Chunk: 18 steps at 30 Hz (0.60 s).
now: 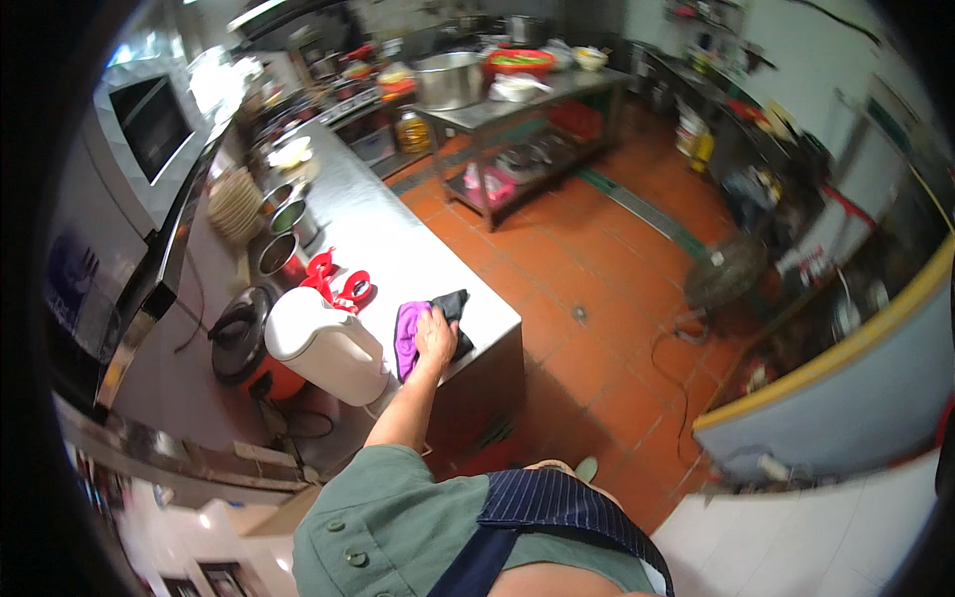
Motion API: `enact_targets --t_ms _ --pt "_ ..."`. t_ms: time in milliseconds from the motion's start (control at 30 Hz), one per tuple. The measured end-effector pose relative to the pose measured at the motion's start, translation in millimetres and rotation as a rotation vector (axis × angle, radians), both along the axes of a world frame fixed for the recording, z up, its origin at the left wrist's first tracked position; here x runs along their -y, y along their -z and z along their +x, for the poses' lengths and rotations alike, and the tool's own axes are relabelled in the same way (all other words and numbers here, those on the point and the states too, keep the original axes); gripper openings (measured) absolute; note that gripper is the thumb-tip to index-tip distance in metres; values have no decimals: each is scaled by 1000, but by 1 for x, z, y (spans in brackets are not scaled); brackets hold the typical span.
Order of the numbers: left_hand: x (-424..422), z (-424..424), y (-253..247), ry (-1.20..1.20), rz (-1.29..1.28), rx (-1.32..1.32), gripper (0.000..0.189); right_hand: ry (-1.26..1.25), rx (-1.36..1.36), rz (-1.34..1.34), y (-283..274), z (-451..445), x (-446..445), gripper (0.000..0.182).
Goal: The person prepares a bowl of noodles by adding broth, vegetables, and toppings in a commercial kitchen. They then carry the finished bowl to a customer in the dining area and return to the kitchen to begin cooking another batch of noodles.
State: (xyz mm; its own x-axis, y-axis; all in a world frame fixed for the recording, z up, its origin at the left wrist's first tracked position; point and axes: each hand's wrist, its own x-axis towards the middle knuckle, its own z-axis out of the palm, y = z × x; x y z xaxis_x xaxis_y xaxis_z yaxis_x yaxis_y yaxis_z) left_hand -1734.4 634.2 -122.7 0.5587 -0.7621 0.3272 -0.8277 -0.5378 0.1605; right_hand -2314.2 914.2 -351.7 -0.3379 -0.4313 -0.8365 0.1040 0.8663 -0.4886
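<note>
My left hand (436,336) is on a folded purple and black cloth (408,336) near the close corner of the steel counter (388,231), its fingers bent over the fabric. Left of the cloth stands a white electric kettle (321,347). Just beyond the kettle lie red plastic pieces (357,286), one of them ring-shaped. My right hand is out of view.
An orange rice cooker (272,377) with a dark lid, metal pots (293,222) and stacked plates (235,205) line the left side. A steel table (477,116) holds a large stockpot (448,78). On the tiled floor to the right stands a fan (724,272).
</note>
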Motion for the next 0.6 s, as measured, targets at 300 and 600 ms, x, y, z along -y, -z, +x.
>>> enact_targets --t_ms 300,600 --pt "32 1 27 -232 -19 49 17 -107 302 -312 10 -100 433 17" --pt "82 -10 20 -590 -42 96 22 -818 196 -564 -48 76 713 17"
